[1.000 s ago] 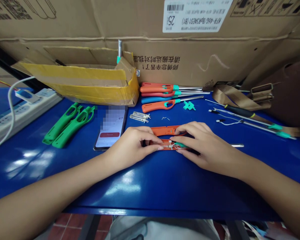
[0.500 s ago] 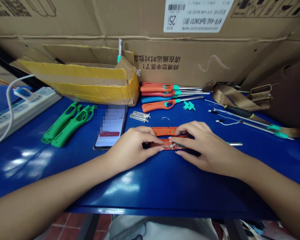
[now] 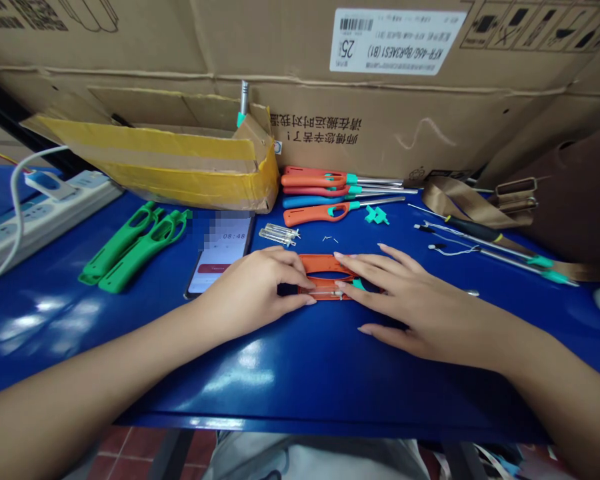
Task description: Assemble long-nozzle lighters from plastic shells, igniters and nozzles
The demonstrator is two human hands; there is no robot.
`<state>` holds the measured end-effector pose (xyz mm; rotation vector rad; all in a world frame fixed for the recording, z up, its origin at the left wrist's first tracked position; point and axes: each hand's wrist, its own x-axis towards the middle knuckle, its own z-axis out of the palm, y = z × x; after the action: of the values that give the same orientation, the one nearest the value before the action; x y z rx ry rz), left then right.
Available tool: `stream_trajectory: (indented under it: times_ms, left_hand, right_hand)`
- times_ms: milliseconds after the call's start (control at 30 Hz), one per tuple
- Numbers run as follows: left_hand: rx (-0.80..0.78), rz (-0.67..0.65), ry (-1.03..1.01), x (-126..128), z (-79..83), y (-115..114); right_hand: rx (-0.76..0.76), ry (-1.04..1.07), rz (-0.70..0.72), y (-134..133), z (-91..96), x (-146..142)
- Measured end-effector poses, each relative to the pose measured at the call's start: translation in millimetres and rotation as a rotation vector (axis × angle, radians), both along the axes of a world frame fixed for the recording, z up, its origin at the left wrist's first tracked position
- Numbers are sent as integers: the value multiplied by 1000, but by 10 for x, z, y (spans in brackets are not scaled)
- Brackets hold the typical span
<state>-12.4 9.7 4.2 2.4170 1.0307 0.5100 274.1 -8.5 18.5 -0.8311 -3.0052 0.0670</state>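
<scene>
On the blue table before me lies an open orange lighter half-shell [image 3: 307,298] with a clear fuel tank [image 3: 324,289] and a teal trigger [image 3: 358,284] inside. My left hand [image 3: 260,287] pinches the left end of this half-shell between thumb and fingers. Spread over its right side is my right hand [image 3: 415,300], fingers apart; its fingertips touch or hover at the parts, I cannot tell which. Just behind lies a second orange half-shell [image 3: 325,263], with a right fingertip at it. The metal tube's tip [image 3: 473,293] shows beyond my right hand, which hides the rest.
Finished-looking lighters [image 3: 315,213] lie at the back, near teal triggers [image 3: 377,215] and clear tanks [image 3: 280,233]. Green shells [image 3: 143,253], a phone [image 3: 215,267] and a power strip [image 3: 45,207] are left. At right lie a screwdriver [image 3: 473,228] and metal tubes [image 3: 510,255]. A yellow-taped box [image 3: 180,167] stands behind.
My right hand has opened, its fingers spreading away from the wires by the tank. The teal trigger now shows more. My left hand stays at the shell's left end.
</scene>
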Motion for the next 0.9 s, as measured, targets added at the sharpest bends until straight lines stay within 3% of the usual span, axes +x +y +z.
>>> stream_trajectory:
  times_ms: [433,633,733,900]
  left_hand:
    - [66,-8,126,-20,69,-35]
    - [148,123,22,24,134,-69]
    - [187,22,-43,40,121,-80]
    - [181,-135,21,56,44,-64]
  right_hand:
    - [4,86,-50,60,-45,32]
    - [34,242,-171,189,-22,114]
    - [-30,271,-182,196,-5,117]
    - [-123,265,-170,189,-15,101]
